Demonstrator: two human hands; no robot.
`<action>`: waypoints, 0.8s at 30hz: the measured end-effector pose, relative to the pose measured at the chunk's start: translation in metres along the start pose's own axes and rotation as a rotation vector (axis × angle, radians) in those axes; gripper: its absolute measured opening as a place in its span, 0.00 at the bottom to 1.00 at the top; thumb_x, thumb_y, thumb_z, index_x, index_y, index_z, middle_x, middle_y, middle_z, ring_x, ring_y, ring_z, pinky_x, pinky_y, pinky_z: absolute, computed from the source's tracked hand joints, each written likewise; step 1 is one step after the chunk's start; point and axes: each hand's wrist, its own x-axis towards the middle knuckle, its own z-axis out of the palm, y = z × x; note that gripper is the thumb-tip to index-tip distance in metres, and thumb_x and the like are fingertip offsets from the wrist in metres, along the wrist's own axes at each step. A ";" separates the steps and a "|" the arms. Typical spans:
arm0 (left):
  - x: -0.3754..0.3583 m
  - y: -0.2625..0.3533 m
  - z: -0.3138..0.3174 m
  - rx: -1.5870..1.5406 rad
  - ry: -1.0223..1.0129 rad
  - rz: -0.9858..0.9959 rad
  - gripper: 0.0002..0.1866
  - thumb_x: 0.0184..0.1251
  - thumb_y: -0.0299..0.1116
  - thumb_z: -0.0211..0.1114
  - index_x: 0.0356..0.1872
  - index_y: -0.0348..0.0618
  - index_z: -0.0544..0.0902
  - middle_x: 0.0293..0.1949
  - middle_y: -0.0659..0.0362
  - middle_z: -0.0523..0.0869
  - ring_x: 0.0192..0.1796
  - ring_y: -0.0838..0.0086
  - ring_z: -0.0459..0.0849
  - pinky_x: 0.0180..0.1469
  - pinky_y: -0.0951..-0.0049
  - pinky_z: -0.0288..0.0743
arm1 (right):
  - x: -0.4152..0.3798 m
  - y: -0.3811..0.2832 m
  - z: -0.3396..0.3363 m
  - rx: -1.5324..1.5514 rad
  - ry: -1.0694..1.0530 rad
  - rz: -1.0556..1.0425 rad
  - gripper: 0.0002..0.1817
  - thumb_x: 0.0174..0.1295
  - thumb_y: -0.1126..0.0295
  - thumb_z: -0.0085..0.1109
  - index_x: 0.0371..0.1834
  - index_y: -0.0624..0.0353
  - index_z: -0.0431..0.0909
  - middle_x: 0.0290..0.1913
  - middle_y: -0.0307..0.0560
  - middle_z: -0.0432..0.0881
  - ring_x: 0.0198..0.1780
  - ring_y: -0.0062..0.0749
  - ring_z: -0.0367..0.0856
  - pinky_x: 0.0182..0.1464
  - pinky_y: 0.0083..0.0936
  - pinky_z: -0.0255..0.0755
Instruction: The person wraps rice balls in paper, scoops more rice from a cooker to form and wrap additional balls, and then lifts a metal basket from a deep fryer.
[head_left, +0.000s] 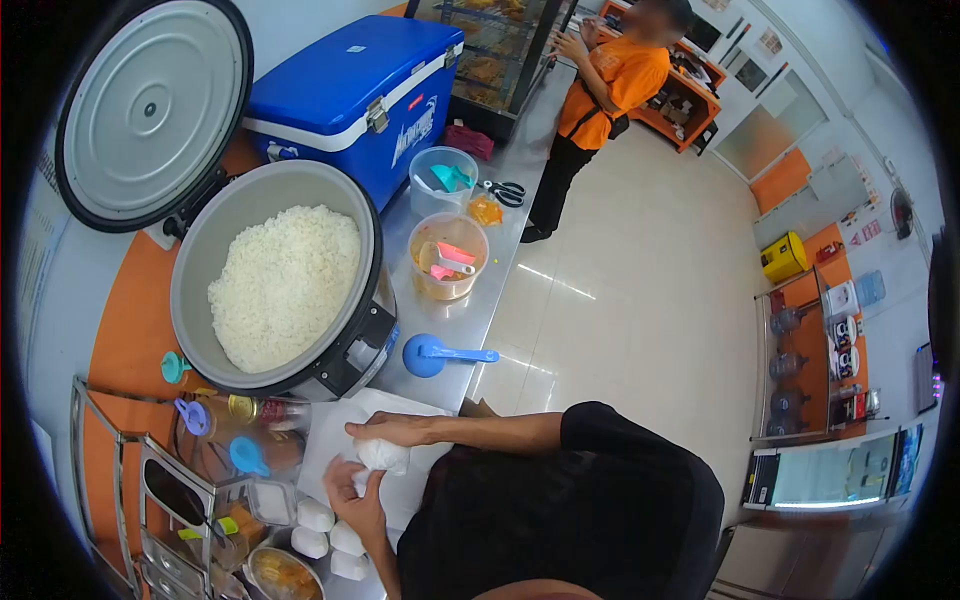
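Note:
A white wrapped bundle (384, 457) is between my two hands, over white paper sheets (425, 462) on the metal counter. From above in the view, my right hand (392, 429) curls its fingers round the bundle's upper side. My left hand (355, 497) is at its lower side, thumb and fingers bent around the white wrapping. Several similar white bundles (316, 515) lie just below my left hand. Cooked white rice (285, 285) fills a large open cooker (190, 250) further up. A blue scoop (424, 356) rests on the counter beside the cooker.
Beyond the cooker stand a blue cooler (345, 85), tubs with utensils (447, 255) and scissors (505, 193). Lidded bottles (262, 452), a metal rack (130, 480) and a bowl of food (285, 574) border the work area. A person in orange (618, 80) stands by the display case.

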 end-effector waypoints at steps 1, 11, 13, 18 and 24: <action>0.004 -0.004 0.004 0.003 -0.012 0.005 0.31 0.57 0.12 0.75 0.64 0.31 0.78 0.48 0.55 0.86 0.50 0.71 0.83 0.56 0.68 0.79 | 0.003 0.003 0.001 0.061 0.076 0.009 0.48 0.75 0.25 0.43 0.53 0.68 0.85 0.46 0.53 0.87 0.49 0.36 0.84 0.55 0.35 0.77; 0.016 -0.022 0.064 -0.517 0.099 -0.293 0.35 0.92 0.56 0.35 0.79 0.34 0.65 0.76 0.44 0.70 0.78 0.60 0.69 0.80 0.57 0.60 | 0.027 0.019 0.025 -0.066 0.791 -0.280 0.36 0.80 0.38 0.50 0.57 0.69 0.80 0.44 0.61 0.87 0.45 0.48 0.86 0.50 0.40 0.78; 0.015 -0.030 0.067 -0.481 0.110 -0.398 0.39 0.91 0.60 0.31 0.85 0.36 0.56 0.81 0.44 0.63 0.82 0.58 0.64 0.83 0.59 0.58 | 0.027 0.024 0.030 -0.133 0.807 -0.308 0.35 0.80 0.41 0.50 0.60 0.69 0.77 0.46 0.66 0.87 0.47 0.54 0.87 0.52 0.42 0.78; 0.013 -0.015 0.073 -0.160 0.167 -0.494 0.38 0.92 0.55 0.34 0.85 0.33 0.53 0.82 0.47 0.63 0.82 0.59 0.65 0.83 0.63 0.58 | 0.019 0.025 0.025 -0.448 0.610 -0.292 0.21 0.73 0.58 0.62 0.52 0.70 0.81 0.47 0.70 0.83 0.48 0.60 0.82 0.54 0.46 0.75; 0.008 -0.007 0.075 -0.621 0.193 -0.664 0.42 0.88 0.62 0.40 0.83 0.34 0.58 0.79 0.48 0.67 0.81 0.61 0.65 0.82 0.61 0.60 | 0.032 0.054 0.023 -0.357 0.513 -0.186 0.28 0.74 0.57 0.64 0.66 0.69 0.74 0.65 0.69 0.78 0.64 0.62 0.80 0.67 0.44 0.73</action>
